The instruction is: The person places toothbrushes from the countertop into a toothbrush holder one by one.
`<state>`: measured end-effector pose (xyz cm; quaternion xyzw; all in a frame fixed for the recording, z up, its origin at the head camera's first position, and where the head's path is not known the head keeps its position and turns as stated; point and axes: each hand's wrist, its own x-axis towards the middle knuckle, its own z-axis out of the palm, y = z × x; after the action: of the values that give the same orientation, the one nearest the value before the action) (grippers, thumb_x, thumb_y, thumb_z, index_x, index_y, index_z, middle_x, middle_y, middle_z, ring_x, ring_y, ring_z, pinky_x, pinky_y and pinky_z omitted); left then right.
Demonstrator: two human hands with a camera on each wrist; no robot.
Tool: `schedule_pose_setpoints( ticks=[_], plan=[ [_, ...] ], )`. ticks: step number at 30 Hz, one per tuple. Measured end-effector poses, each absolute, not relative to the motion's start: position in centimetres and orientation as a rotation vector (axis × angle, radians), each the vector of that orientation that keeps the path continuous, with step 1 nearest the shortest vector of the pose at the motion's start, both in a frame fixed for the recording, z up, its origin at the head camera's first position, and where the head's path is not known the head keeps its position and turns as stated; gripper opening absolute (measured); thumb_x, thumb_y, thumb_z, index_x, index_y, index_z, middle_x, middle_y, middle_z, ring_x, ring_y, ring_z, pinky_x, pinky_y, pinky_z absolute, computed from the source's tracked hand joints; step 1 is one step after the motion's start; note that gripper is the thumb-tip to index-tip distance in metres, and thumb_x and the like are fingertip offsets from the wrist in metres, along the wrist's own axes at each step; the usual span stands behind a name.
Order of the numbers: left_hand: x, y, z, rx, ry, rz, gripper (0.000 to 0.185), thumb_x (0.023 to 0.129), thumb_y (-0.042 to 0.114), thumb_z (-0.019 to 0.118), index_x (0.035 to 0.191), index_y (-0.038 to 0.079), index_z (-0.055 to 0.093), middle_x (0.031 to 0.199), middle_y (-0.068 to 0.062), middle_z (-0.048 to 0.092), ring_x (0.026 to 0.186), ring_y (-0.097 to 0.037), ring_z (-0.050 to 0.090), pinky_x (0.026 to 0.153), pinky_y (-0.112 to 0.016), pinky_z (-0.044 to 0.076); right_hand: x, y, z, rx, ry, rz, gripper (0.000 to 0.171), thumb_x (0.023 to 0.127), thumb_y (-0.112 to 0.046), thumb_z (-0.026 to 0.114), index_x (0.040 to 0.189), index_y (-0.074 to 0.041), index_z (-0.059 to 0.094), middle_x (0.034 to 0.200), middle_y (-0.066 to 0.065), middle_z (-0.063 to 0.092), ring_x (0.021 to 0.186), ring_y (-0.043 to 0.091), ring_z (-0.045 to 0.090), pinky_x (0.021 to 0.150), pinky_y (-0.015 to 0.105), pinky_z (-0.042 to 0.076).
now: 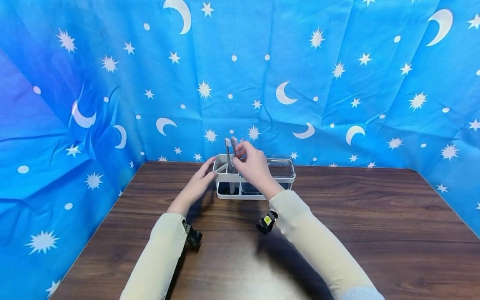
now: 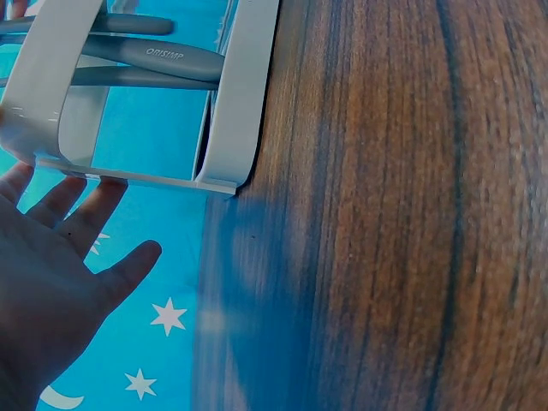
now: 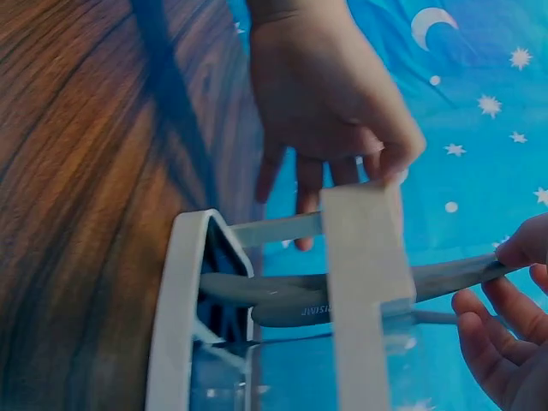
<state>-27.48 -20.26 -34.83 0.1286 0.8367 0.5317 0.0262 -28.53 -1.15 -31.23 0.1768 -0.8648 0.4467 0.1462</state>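
A white rack (image 1: 255,197) with grey toothbrushes in its left part stands near the back of the table. Upright in it are one toothbrush (image 1: 227,152) and others beside it; a handle (image 2: 163,56) carries the letters "ORISIMP". My left hand (image 1: 196,185) rests against the rack's left end, fingers extended along its side in the left wrist view. Over the rack, my right hand (image 1: 254,164) pinches a toothbrush (image 3: 454,276) near its upper end, with thumb and fingers close around it. The lower handles still sit inside the rack frame.
A clear container (image 1: 281,168) fills the rack's right part. The dark wooden table (image 1: 337,233) stretches forward and to both sides. A blue star-and-moon cloth (image 1: 240,75) hangs close behind the rack and along the left side.
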Motion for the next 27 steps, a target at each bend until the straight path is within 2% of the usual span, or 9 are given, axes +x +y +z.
schedule_pose_setpoints(
  ticks=[10, 27],
  plan=[
    [-27.6, -20.5, -35.0, 0.377, 2.561, 1.651, 0.056, 0.101, 0.016, 0.040, 0.154, 0.010, 0.022, 0.155, -0.023, 0.024, 0.143, -0.040, 0.023, 0.113, -0.057, 0.021, -28.6, -0.9, -32.8, 0.534, -2.520, 1.230, 0.014, 0.089, -0.015, 0.063, 0.102, -0.010, 0.059, 0.089, 0.003, 0.070, 0.077, 0.016, 0.062, 0.070, 0.031, 0.052],
    [-27.3, -20.2, -34.7, 0.396, 2.582, 1.638, 0.055, 0.101, 0.013, 0.039, 0.153, 0.004, 0.020, 0.154, -0.027, 0.023, 0.141, -0.042, 0.023, 0.113, -0.058, 0.022, -28.2, -0.5, -32.8, 0.528, -2.564, 1.248, 0.013, 0.089, -0.014, 0.064, 0.100, -0.009, 0.059, 0.093, 0.006, 0.070, 0.083, 0.018, 0.063, 0.076, 0.033, 0.054]
  ],
)
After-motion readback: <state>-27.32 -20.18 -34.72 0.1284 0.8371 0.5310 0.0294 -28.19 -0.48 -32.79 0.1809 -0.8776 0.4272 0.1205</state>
